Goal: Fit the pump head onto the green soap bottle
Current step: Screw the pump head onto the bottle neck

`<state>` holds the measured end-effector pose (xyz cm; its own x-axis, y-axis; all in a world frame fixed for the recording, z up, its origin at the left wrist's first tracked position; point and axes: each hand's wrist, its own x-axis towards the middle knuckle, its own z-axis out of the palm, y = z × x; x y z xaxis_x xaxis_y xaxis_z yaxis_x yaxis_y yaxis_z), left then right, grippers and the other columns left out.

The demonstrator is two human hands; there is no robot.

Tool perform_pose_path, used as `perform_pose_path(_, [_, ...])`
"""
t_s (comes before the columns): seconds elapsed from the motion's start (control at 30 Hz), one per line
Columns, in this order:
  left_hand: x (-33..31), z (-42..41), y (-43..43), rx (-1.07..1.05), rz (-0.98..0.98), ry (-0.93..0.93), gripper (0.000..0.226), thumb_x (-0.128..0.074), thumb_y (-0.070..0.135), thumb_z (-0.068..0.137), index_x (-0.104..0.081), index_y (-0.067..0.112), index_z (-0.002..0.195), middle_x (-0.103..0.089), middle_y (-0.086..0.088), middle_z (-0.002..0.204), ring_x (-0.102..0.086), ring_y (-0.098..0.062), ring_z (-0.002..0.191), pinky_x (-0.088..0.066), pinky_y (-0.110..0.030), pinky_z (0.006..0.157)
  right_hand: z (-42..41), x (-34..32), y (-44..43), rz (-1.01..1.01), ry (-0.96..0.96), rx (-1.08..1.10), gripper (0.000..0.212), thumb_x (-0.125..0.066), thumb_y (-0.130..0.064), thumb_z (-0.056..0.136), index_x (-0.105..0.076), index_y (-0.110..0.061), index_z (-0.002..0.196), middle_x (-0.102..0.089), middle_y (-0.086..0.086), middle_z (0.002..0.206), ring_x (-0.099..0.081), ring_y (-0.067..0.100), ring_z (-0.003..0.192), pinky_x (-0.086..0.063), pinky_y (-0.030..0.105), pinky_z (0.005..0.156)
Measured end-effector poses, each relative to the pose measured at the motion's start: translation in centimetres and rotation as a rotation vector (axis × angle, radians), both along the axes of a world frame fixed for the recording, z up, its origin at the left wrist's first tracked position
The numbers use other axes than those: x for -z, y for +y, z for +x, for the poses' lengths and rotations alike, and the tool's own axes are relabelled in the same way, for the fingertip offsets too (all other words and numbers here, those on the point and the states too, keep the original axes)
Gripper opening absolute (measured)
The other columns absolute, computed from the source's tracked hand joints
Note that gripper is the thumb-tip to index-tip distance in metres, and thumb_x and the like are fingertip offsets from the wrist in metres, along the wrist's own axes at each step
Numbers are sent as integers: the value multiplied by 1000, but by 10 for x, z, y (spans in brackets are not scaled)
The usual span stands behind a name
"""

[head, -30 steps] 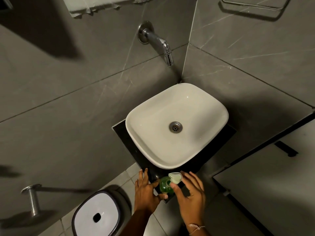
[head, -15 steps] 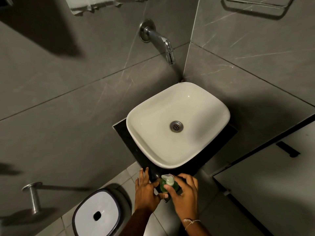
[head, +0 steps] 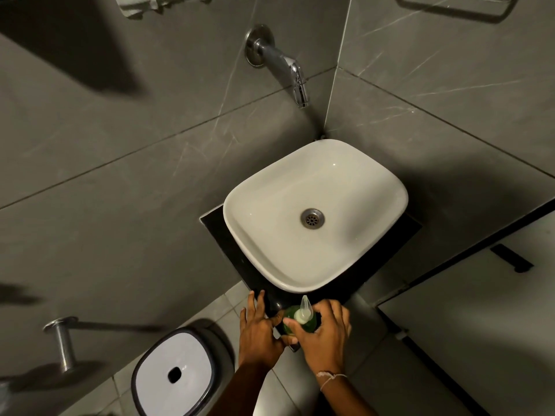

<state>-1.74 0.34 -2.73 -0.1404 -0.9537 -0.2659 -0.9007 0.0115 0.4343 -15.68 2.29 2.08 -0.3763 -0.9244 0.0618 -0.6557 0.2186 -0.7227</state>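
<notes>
The green soap bottle (head: pixel 290 325) stands on the near corner of the black counter (head: pixel 216 232), just in front of the basin. A pale translucent pump head (head: pixel 304 311) sits on top of its neck, nozzle pointing toward the basin. My right hand (head: pixel 322 340) wraps the bottle's top from the right, fingers around the pump collar. My left hand (head: pixel 259 331) rests on the counter edge to the left, thumb touching the bottle's side. The bottle's lower body is hidden by my hands.
A white basin (head: pixel 315 211) fills the counter, under a chrome wall tap (head: pixel 283 66). A white-lidded bin (head: pixel 175 373) stands on the floor at lower left, beside a chrome wall peg (head: pixel 61 340). A door with a dark handle (head: pixel 510 259) is on the right.
My right hand brought the pump head down from beside the bottle onto its neck and closed around it. The nozzle has swung to point at the basin. The left hand stayed put.
</notes>
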Motion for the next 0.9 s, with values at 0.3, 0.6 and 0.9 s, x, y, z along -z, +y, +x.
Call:
perform_pose_path(0.3, [-1,-1,-1,11,3,-22,62,-64,67,70,-58,38,124,-1,0,163,18,-23,147,-3,-48,122,-2,-1,2,21,16,22,45,-85,-53,48,-60,-23,71,-55,-10,88,-50,21,95,-42,42,81])
perform_pose_path(0.6, [-1,0,0,24,-9,-20,60,-61,66,73,-57,36,125,-1,-2,163,21,-21,146,-3,-48,121,0,-2,12,42,-56,-8,50,-76,-62,52,-66,-45,98,-55,-17,104,-41,10,103,-35,43,91])
perform_pose_path(0.9, [-6,0,-1,13,-10,-11,51,-65,61,72,-65,32,114,-4,-2,163,15,-24,148,-7,-48,122,9,-11,4,64,-62,69,48,-81,-58,49,-57,-36,85,-53,-15,91,-42,11,99,-30,38,85])
